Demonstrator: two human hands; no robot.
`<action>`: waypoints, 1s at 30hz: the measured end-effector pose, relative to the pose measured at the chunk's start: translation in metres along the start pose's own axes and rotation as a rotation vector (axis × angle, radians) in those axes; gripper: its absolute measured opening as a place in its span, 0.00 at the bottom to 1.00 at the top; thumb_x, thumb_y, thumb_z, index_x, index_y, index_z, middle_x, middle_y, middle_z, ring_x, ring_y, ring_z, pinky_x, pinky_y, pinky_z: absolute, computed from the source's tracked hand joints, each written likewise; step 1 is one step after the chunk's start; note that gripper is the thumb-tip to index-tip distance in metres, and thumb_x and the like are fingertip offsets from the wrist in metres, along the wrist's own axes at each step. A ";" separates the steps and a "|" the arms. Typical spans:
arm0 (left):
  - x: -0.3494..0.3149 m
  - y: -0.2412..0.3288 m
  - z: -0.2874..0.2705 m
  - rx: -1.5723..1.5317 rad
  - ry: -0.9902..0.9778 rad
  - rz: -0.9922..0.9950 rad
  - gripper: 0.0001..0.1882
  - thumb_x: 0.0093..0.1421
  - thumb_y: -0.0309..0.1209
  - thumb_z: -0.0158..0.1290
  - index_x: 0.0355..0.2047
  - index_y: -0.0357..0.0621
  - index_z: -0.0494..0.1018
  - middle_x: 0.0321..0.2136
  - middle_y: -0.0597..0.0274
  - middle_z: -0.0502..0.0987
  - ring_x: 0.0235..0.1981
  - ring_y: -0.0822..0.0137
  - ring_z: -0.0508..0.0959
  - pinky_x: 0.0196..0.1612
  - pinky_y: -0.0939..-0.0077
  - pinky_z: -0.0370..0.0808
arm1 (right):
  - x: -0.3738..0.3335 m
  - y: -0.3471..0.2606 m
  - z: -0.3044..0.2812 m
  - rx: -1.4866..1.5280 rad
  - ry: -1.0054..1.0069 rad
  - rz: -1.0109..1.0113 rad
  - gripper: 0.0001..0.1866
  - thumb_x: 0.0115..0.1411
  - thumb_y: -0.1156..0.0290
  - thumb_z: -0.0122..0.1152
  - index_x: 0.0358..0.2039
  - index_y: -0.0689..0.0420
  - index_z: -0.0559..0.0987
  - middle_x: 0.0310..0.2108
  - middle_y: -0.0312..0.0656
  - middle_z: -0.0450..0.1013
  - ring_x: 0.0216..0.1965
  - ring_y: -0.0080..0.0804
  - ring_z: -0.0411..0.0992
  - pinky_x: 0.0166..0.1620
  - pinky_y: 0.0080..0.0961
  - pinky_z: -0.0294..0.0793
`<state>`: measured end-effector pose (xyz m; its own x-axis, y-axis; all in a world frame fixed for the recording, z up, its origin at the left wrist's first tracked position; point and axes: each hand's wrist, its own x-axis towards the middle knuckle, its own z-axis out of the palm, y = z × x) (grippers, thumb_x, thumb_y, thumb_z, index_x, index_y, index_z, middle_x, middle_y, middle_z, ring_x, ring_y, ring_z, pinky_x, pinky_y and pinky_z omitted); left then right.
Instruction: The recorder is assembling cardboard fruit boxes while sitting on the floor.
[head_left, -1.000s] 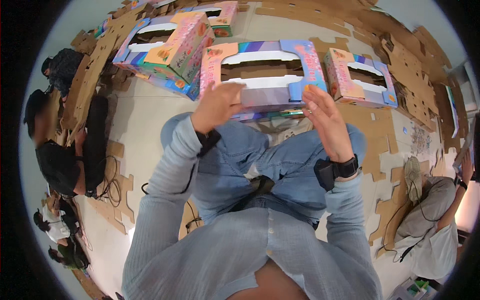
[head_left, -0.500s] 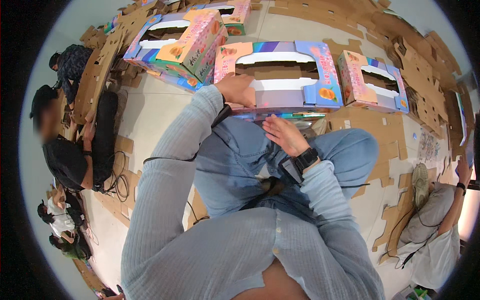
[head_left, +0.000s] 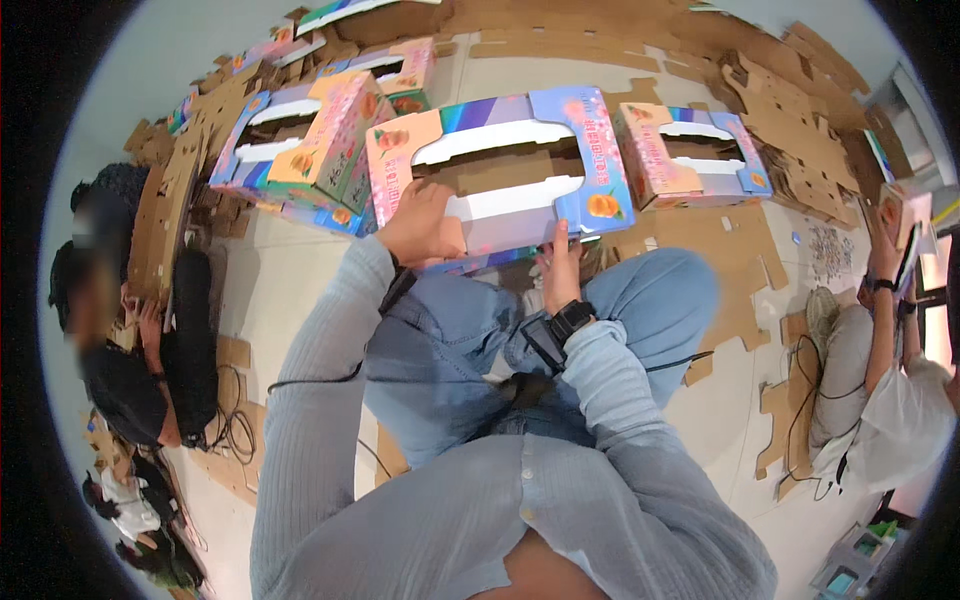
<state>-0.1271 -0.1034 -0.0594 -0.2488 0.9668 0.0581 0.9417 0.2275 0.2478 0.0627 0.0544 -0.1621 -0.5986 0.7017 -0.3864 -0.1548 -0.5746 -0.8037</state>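
Note:
Across my folded legs' far side is a colourful cardboard fruit box, peach, purple and blue with printed fruit. Its top has a long opening framed by white flaps, and brown cardboard shows inside. At the near left corner my left hand grips the box, its fingers reaching over the top panel by the opening. My right hand holds the near edge right of the middle, thumb up against the panel and fingers curled lower down. Part of the box's near side is hidden by my hands and knees.
Similar boxes stand at left, behind it and at right. Flat cardboard sheets cover parts of the tiled floor. People sit at the left; at the right a person holds a smaller box. Black cables lie at left.
My right hand has risen from near my lap and taken hold of the box's near edge. The box now looks slightly tilted. At the right, the other person's hands have come up with a box.

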 end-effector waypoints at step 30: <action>0.103 0.129 -0.057 -1.499 -0.119 -0.020 0.28 0.55 0.30 0.60 0.54 0.38 0.64 0.46 0.63 0.74 0.47 0.72 0.72 0.55 0.76 0.66 | 0.005 -0.162 -0.016 0.041 -0.465 -0.416 0.42 0.58 0.61 0.62 0.66 0.54 0.49 0.63 0.42 0.54 0.63 0.34 0.53 0.63 0.32 0.53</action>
<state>-0.0446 0.0189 0.0340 -0.1700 0.9853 -0.0158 -0.1778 -0.0149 0.9839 0.0973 0.1572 -0.0411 -0.7599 0.6187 0.1997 -0.4728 -0.3152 -0.8229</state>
